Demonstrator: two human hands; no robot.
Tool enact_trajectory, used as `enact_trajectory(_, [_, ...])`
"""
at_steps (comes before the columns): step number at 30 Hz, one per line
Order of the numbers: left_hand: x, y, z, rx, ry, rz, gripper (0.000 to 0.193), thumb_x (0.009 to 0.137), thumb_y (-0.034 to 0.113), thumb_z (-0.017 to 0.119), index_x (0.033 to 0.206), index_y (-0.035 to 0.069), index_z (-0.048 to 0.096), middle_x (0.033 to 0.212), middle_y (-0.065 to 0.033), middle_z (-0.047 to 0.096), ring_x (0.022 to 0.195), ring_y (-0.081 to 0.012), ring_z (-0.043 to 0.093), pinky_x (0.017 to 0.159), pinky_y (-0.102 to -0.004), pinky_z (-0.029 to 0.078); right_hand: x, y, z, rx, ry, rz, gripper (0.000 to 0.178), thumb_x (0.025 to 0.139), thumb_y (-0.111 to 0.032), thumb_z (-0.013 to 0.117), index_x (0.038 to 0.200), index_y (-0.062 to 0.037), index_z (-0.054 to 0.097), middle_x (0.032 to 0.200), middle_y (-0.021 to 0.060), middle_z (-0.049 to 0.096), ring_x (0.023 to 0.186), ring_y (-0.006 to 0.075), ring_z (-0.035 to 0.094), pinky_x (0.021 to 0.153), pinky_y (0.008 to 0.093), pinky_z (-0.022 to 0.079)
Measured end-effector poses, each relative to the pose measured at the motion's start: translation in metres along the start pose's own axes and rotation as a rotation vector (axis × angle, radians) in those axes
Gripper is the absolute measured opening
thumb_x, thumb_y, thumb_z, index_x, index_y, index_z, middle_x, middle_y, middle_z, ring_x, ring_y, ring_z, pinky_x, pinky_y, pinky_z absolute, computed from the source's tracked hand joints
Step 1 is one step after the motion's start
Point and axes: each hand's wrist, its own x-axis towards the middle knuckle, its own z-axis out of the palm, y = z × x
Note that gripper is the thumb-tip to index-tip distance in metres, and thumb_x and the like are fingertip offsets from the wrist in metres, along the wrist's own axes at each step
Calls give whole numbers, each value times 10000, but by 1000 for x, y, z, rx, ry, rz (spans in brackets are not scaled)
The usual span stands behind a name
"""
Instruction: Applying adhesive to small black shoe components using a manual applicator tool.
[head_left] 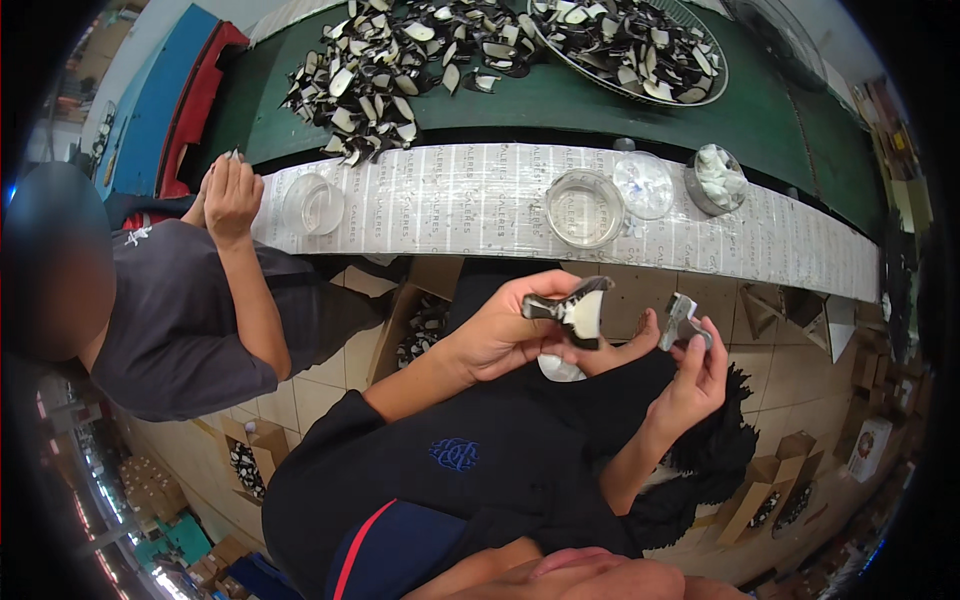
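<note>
Above my lap, my left hand (pixel 510 325) grips a shoe heel (pixel 583 315), glossy black with a cream-coloured face turned up. Off to its right, my right hand (pixel 695 385) pinches a small grey metal piece (pixel 679 318) between thumb and fingers; its exact kind is hard to make out. The heel and the metal piece are apart. Under the left hand a white wad or pad (pixel 560 369) partly shows. Many similar black-and-cream heels (pixel 375 85) lie heaped on the green worktable (pixel 480 128) ahead.
A round tray (pixel 722 75) of heels stands at the far right. Along the paper-covered ledge (pixel 450 200) sit see-through tubs (pixel 585 240) and a container of white wads (pixel 716 180). A co-worker (pixel 190 310) sits at left. Boxes of heels (pixel 405 335) stand on the floor.
</note>
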Motion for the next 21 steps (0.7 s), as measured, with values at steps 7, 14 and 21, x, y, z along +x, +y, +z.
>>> enact_trajectory(7, [14,-10,-15,325,177,189,321,922,133,622,1192,12,495,1122,-121,618,1007,-225,649,854,-346,564,-19,-71,8,-159,-360,-569,202,875,-35,591,1054,54,620,1024,231,610,907,278,628,826,404,532])
enact_trajectory(14, [13,-10,-13,421,166,271,334,921,88,623,1209,-16,489,1055,-105,606,937,-184,637,847,-326,546,-24,-58,34,-285,-442,-652,248,764,56,676,1009,24,671,1005,188,626,899,297,654,954,566,466])
enact_trajectory(21, [16,-10,-27,503,222,262,327,912,89,643,1196,-11,516,1046,-70,594,931,-111,598,828,-233,496,-21,-45,40,-439,-486,-851,316,729,16,734,1041,-13,689,1031,172,637,858,266,660,982,549,414])
